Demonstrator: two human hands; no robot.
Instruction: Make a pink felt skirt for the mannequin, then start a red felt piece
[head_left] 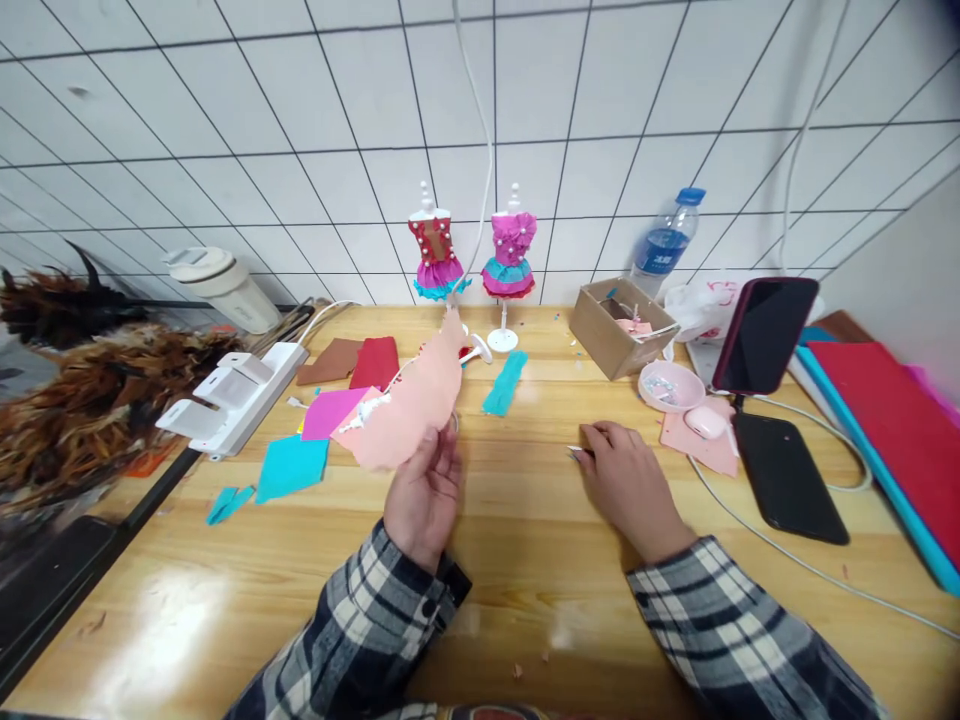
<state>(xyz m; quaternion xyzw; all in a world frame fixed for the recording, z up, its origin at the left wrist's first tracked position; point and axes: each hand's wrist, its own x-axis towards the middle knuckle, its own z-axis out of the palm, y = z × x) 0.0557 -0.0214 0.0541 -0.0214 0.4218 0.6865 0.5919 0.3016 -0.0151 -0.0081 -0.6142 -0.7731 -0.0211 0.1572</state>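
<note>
Brown feathers (105, 400) lie at far left, then a white power strip (260, 403) and a bright blue piece (292, 468) on the wooden table (517, 560). A peach sheet (420, 395) is held up, its lower edge pinched by the left hand (426, 490). A turquoise strip (505, 384) lies flat; a silvery tip (575, 451) pokes out beside the right hand (630, 485), whose grip I cannot tell; a pink bowl (673, 401) stands farther right

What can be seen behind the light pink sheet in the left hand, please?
Past the left side of the light pink sheet, parts of a red sheet and a magenta sheet show. Their overlapped edges, and anything directly behind it, are covered and cannot be seen.
</note>
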